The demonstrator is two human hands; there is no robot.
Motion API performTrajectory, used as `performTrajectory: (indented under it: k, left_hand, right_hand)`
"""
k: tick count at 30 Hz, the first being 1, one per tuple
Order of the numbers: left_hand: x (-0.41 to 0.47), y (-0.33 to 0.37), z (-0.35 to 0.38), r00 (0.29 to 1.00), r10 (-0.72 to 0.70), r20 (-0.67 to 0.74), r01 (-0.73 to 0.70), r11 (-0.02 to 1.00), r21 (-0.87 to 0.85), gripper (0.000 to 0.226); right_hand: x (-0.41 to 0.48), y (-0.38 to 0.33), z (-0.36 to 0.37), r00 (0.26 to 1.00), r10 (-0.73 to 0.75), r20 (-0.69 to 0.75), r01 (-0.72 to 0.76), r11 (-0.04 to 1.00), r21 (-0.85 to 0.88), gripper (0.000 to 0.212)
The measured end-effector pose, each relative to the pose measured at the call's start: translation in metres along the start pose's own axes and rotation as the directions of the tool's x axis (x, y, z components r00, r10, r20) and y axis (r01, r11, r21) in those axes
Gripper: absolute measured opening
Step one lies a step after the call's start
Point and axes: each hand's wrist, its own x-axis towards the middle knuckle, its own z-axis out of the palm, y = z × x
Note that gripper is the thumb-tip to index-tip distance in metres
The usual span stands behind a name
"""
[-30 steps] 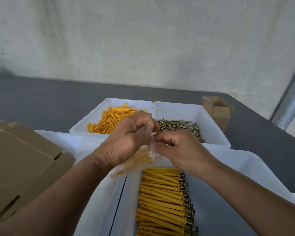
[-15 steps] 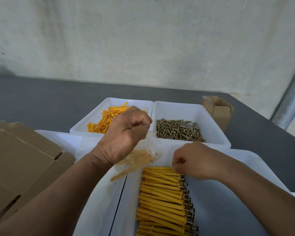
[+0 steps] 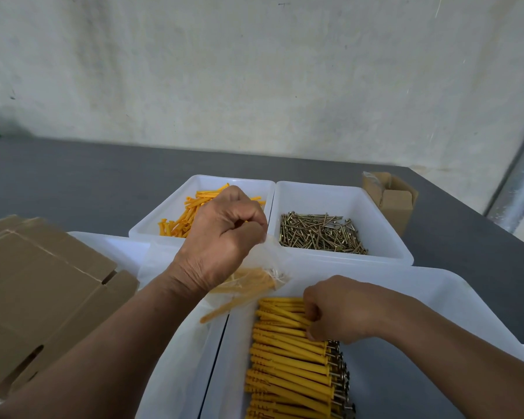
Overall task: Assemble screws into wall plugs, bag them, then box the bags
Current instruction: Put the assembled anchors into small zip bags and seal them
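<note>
My left hand grips the top of a clear plastic bag that holds several yellow plugs with screws and hangs over the trays. My right hand has dropped onto the far end of a row of assembled yellow plugs with screws in the near white tray, its fingers curled round a few of them. Loose yellow wall plugs fill the far left tray; loose screws lie in the far right tray.
Flattened cardboard boxes lie at the left. A small open cardboard box stands at the far right of the grey table. Another white tray sits under the bag. A metal pole rises at the right.
My right hand let go of the bag's mouth and moved down to the row of assembled plugs. My left hand kept the bag and shifted slightly.
</note>
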Motion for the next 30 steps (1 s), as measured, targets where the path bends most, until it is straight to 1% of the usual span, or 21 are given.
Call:
performTrajectory:
  k: [5, 8, 14, 21, 24, 28, 30]
  left_hand:
    - [0.0001, 0.0006, -0.0005, 1.000, 0.004, 0.009, -0.004, 1.000, 0.004, 0.013]
    - [0.0007, 0.0014, -0.0005, 1.000, 0.006, 0.012, -0.006, 1.000, 0.002, 0.014]
    - [0.0000, 0.0032, -0.0010, 0.998, 0.046, 0.031, -0.047, 0.999, 0.028, 0.015]
    - [-0.0001, 0.0035, -0.0013, 0.998, 0.059, 0.036, -0.061, 0.997, 0.047, 0.014]
    - [0.0002, 0.0033, -0.0013, 0.997, 0.062, 0.038, -0.064, 0.997, 0.046, 0.014]
    - [-0.0002, 0.0031, -0.0010, 0.998, 0.058, 0.033, -0.060, 0.998, 0.035, 0.013]
    - [-0.0003, 0.0028, -0.0014, 0.998, 0.061, 0.031, -0.062, 0.998, 0.034, 0.013]
  right_hand:
    - [0.0021, 0.0010, 0.0021, 0.998, 0.034, 0.054, -0.035, 0.999, 0.023, 0.034]
    - [0.0025, 0.0012, 0.0021, 0.998, 0.047, 0.051, -0.050, 0.997, 0.054, 0.031]
    - [0.0028, -0.0004, -0.0005, 0.993, 0.066, 0.101, -0.071, 0.996, 0.050, 0.033]
    - [-0.0034, 0.0008, -0.0056, 0.993, 0.036, 0.116, -0.045, 0.996, 0.079, 0.033]
    - [-0.0037, -0.0008, -0.0067, 0.990, 0.042, 0.132, -0.047, 0.998, 0.038, 0.031]
    - [-0.0016, -0.0067, -0.0065, 0.986, 0.058, 0.158, -0.040, 0.993, -0.111, 0.028]
    - [-0.0018, -0.0080, -0.0065, 0.986, 0.073, 0.149, -0.052, 0.989, -0.139, 0.027]
